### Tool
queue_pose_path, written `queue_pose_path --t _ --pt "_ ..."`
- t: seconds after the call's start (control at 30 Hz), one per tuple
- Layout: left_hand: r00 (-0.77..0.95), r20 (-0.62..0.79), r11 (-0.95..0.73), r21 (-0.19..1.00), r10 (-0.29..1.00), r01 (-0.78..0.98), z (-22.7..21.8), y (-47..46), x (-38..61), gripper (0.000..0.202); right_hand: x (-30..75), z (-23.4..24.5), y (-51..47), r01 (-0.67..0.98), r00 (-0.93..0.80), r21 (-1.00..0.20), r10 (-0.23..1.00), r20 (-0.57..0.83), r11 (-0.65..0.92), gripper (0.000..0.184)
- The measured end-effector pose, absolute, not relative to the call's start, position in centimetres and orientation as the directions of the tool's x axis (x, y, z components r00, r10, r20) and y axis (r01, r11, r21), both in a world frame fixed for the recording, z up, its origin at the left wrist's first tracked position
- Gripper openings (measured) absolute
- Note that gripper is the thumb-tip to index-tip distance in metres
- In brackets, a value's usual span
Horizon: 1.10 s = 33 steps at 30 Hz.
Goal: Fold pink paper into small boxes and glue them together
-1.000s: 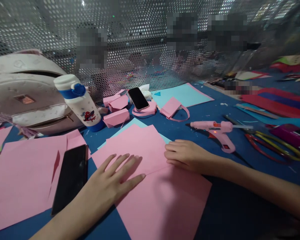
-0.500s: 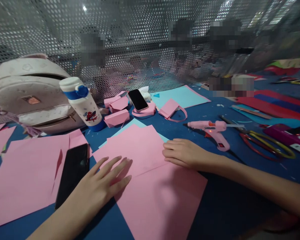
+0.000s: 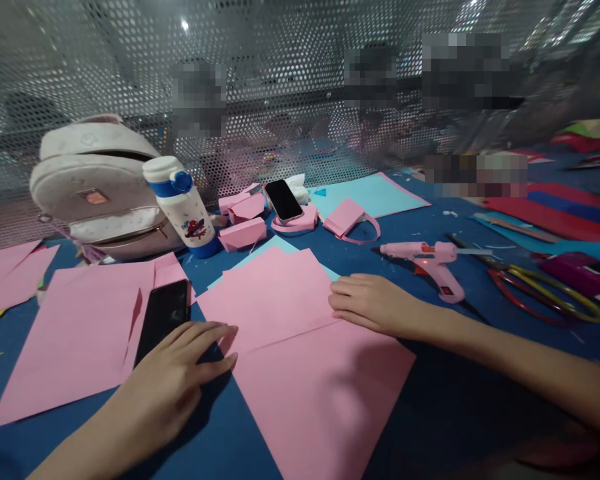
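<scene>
Two pink paper sheets lie before me, an upper pink sheet (image 3: 275, 293) and a lower pink sheet (image 3: 325, 393), meeting along a slanting line. Pale blue paper peeks out behind them. My left hand (image 3: 180, 363) is at their left edge, fingertips touching the paper, thumb apart from the fingers. Flat on the upper sheet's right edge rests my right hand (image 3: 375, 303), its fingers stretched out side by side. A black phone (image 3: 165, 313) lies just beyond my left hand, partly on another pink sheet (image 3: 95, 327). The pink glue gun (image 3: 430, 260) lies right of my right hand.
A white backpack (image 3: 100, 187) and a bottle (image 3: 185, 210) stand at the back left. Folded pink paper pieces (image 3: 243, 233), a second phone (image 3: 283, 200) and a small paper bag (image 3: 347, 217) lie behind. Scissors (image 3: 525, 287) and a purple power strip (image 3: 580, 273) are right.
My left hand has drawn back leftward from the upper sheet to its left edge, its fingers closer together. My right hand stays in place. The view has shifted slightly left.
</scene>
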<state>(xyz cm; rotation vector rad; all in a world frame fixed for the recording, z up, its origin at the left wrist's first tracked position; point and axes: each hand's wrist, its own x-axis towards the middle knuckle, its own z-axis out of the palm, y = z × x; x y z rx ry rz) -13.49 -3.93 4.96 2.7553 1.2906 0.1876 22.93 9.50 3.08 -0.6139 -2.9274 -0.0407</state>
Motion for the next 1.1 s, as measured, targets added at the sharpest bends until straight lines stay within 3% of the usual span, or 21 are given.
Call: queue_pose_path --t 0.13,0.2,0.37,0.53,0.63,0.8,0.97,1.1 --pt "0.562 0.023 -0.525 0.391 0.827 0.756 5.9 -2.7 -11.6 0.041 21.4 4.0 8.5 0.391 -0.909 -0.128 0.405 0.104 0.911 0.030" --pt "0.525 -0.015 -0.462 0.453 0.851 0.762 5.9 -1.6 -10.4 0.025 20.4 4.3 8.3 0.364 -0.922 -0.208 0.383 0.058 0.908 0.023" --pt "0.572 -0.068 -0.498 0.414 0.818 0.762 5.0 0.6 -8.5 0.021 19.9 4.5 9.4 0.351 -0.929 -0.262 0.368 0.020 0.899 0.020" --pt "0.593 -0.014 -0.532 0.424 0.805 0.733 4.5 0.5 -7.9 0.025 19.9 4.3 7.7 0.454 -0.859 -0.100 0.465 0.214 0.885 0.016" --pt "0.584 0.031 -0.548 0.392 0.811 0.739 4.3 0.2 -7.7 0.025 19.4 3.5 5.5 0.322 -0.911 -0.037 0.320 0.259 0.946 0.025" --pt "0.600 0.144 -0.617 0.225 0.787 0.754 3.3 0.2 -7.5 0.023 19.3 1.9 5.2 0.288 -0.930 -0.077 0.298 0.214 0.955 0.055" --pt "0.616 0.195 -0.646 0.199 0.763 0.737 2.3 0.4 -7.7 0.018 19.6 2.0 6.3 0.298 -0.944 -0.070 0.305 0.127 0.952 0.061" --pt "0.613 0.215 -0.649 0.210 0.761 0.732 2.2 0.5 -7.8 0.020 19.4 2.6 6.7 0.312 -0.946 -0.044 0.314 0.074 0.949 0.055"
